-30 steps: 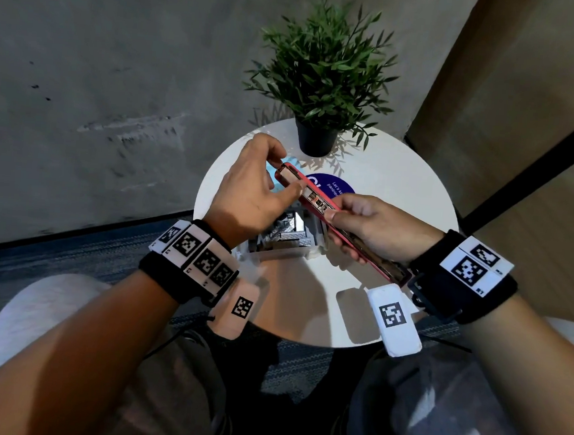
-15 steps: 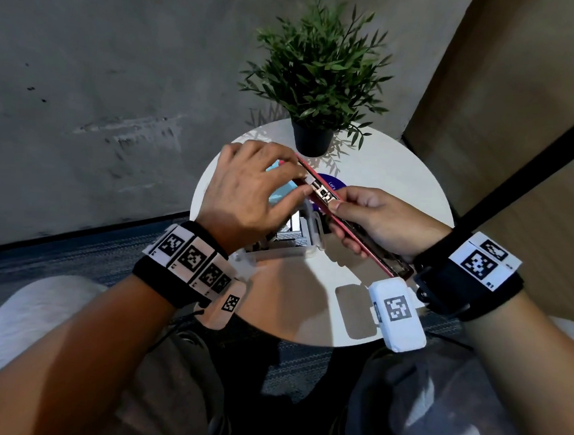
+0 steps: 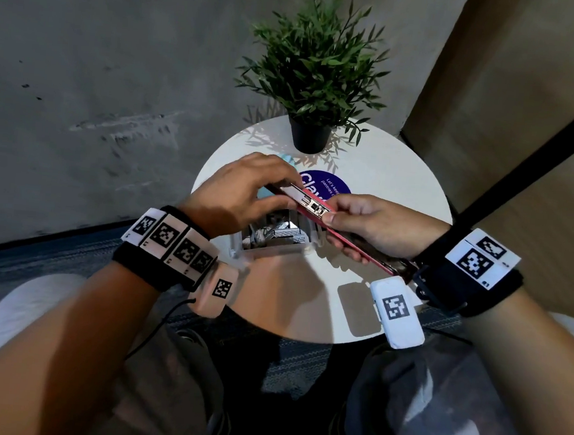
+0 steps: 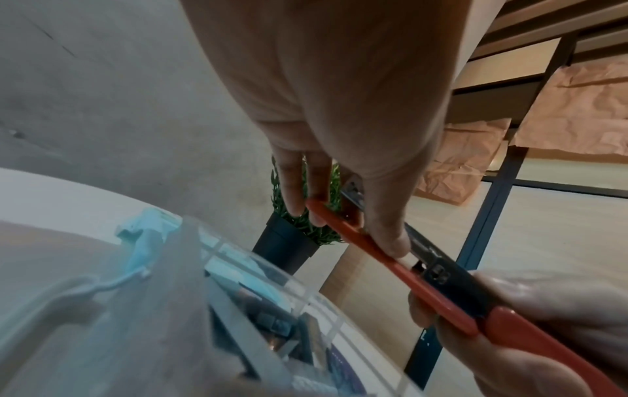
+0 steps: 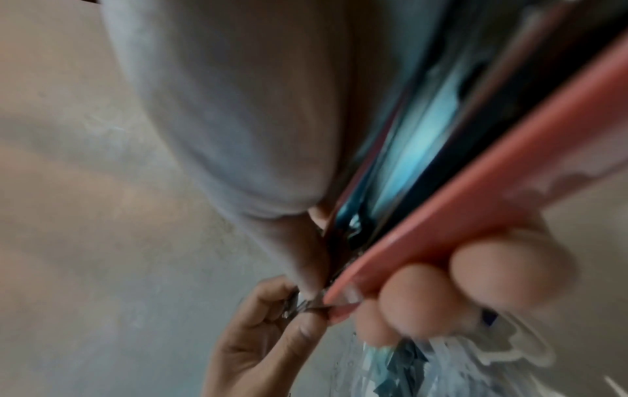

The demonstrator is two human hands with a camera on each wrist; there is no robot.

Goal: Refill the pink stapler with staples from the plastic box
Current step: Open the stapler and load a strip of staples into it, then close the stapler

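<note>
The pink stapler [image 3: 316, 214] is held in the air above the clear plastic box [image 3: 273, 237], its metal staple channel facing up. My right hand [image 3: 370, 227] grips its rear half, thumb on top by the metal pusher. My left hand [image 3: 246, 193] pinches the front end between thumb and fingers. In the left wrist view the thumb [image 4: 387, 233] presses on the stapler [image 4: 407, 282] rail while fingers curl under the tip. The right wrist view shows the stapler [image 5: 475, 193] running down to the left hand [image 5: 271, 330]. The box holds loose strips of staples.
A round white table [image 3: 385, 177] carries a potted green plant [image 3: 313, 82] at the back, a blue round sticker [image 3: 329, 184] and a light blue item [image 3: 288, 159] behind my left hand. A grey wall stands behind; a wooden panel is at the right.
My left hand has slid along the stapler's front end and now pinches it from above and below. The stapler has tilted flatter and the head view has shifted slightly.
</note>
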